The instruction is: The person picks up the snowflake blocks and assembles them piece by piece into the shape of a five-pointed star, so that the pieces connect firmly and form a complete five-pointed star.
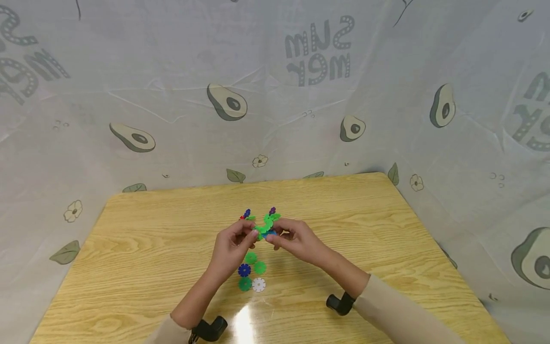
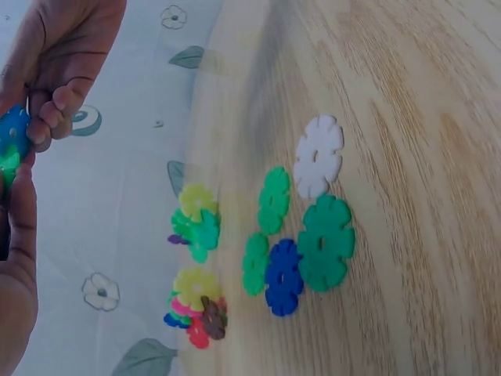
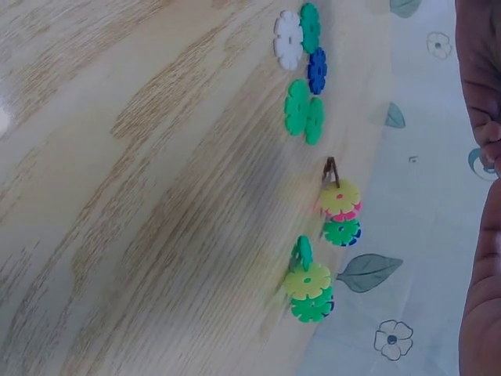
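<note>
Both hands meet over the middle of the table around a small build of notched plastic flower discs. My left hand point(image 1: 231, 246) pinches a green disc point(image 1: 259, 231) between thumb and fingers. Thumb and fingers of my right hand point(image 1: 301, 242) pinch a blue disc point(image 1: 269, 234) beside it. In the left wrist view the blue disc point(image 2: 14, 129) and the green disc point(image 2: 9, 162) overlap between the two hands. Fingers hide much of the joint.
Loose on the wooden table point(image 1: 172, 229) lie a white disc point(image 1: 259, 284), a dark blue disc point(image 1: 244, 270) and several green discs point(image 1: 259, 267). Two joined multicoloured clusters, one with a brown disc point(image 2: 213, 319), the other with a purple disc point(image 2: 178, 240), stand farther back. A printed curtain point(image 1: 275, 134) hangs behind.
</note>
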Motion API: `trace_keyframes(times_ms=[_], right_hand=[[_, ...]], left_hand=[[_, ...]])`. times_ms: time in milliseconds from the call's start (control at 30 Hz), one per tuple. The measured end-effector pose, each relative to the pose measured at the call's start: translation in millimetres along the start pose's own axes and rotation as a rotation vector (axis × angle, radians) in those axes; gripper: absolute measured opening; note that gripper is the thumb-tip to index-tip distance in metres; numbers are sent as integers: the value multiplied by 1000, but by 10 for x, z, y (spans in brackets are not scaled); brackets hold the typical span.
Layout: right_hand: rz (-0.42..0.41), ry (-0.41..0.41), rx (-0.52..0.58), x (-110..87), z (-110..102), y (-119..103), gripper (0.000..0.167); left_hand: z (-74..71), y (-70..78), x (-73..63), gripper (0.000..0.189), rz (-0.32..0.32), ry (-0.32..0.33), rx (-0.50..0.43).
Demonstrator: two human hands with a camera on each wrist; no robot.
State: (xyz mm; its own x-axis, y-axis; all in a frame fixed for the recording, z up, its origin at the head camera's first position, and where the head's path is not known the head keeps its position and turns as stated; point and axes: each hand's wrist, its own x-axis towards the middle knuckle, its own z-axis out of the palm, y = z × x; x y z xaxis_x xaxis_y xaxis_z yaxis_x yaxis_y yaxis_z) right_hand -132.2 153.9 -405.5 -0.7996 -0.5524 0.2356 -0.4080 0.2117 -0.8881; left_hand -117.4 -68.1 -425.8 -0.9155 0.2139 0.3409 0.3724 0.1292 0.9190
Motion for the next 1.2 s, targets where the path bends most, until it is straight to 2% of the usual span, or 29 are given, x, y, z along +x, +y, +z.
trace_keyframes(times_ms=[167, 267, 367, 433, 533, 633, 733, 933, 1200], right_hand=[[49, 33, -3, 33, -7, -8, 13], [78, 57, -14, 48, -19, 5, 22], [112, 49, -49, 37, -16, 56, 27], [118, 7, -114, 10, 1, 134, 29], [106, -109, -257, -39, 61, 291, 29], [106, -239, -388, -89, 152, 427, 29], [112, -321, -460, -112, 245, 498, 30], [80, -343, -482, -52, 396, 526, 33], [87, -336, -459, 7, 487, 582, 30]], left_hand=[[9, -9, 36, 13, -9, 4, -13], [-1, -10, 54, 14, -60, 3, -60], [-40, -3, 60, 13, -125, 37, -99], [-77, 11, 60, 12, -158, 72, -125], [-133, 28, 59, 11, -195, 113, -162], [-166, 41, 57, 11, -217, 122, -189], [-174, 60, 54, 12, -228, 120, -207], [-168, 81, 51, 10, -230, 131, -217], [-158, 87, 40, 10, -226, 127, -219]])
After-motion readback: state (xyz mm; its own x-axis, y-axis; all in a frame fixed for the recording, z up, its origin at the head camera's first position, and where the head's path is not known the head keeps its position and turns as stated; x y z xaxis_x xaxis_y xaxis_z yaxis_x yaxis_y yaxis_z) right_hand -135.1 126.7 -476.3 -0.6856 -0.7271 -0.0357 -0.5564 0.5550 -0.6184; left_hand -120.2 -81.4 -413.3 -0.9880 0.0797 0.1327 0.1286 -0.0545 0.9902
